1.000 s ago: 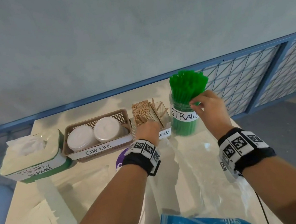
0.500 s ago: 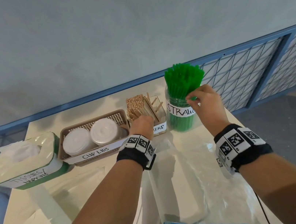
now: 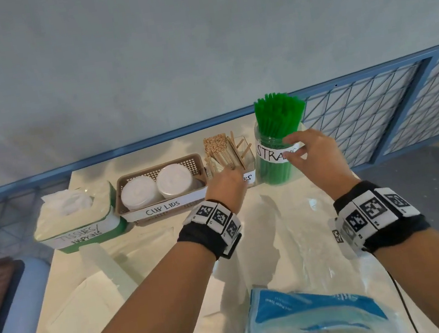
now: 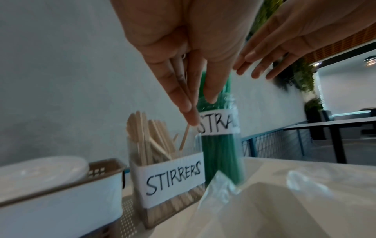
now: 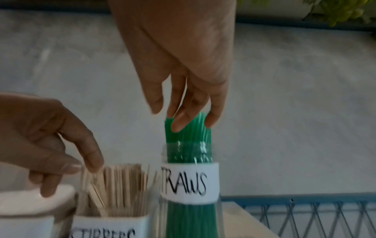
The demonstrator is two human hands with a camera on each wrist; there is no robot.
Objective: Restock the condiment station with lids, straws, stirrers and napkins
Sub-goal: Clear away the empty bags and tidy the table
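Along the back of the table stand a tissue box [image 3: 79, 230], a basket [image 3: 162, 207] marked CUP LIDS with two stacks of white lids [image 3: 138, 192], a clear stirrer holder [image 4: 173, 178] full of wooden stirrers [image 3: 220, 149], and a jar [image 3: 273, 169] of green straws [image 3: 278, 112]. My left hand [image 3: 227, 185] reaches into the stirrer holder. Its thumb and forefinger pinch the top of a stirrer [image 5: 85, 172]. My right hand [image 3: 310, 152] is in front of the straw jar's label with its fingers straight and spread. Its fingertips [image 5: 177, 125] are at the straws and hold nothing.
Crumpled clear plastic wrap [image 3: 293, 229] lies on the table between my arms. A blue and white packet [image 3: 313, 309] sits at the near edge. A blue mesh railing [image 3: 362, 116] runs behind and right of the table, under a grey wall.
My right hand has let go of the straw tops, dropped to the jar's label and spread its fingers. The left hand stays at the stirrers.
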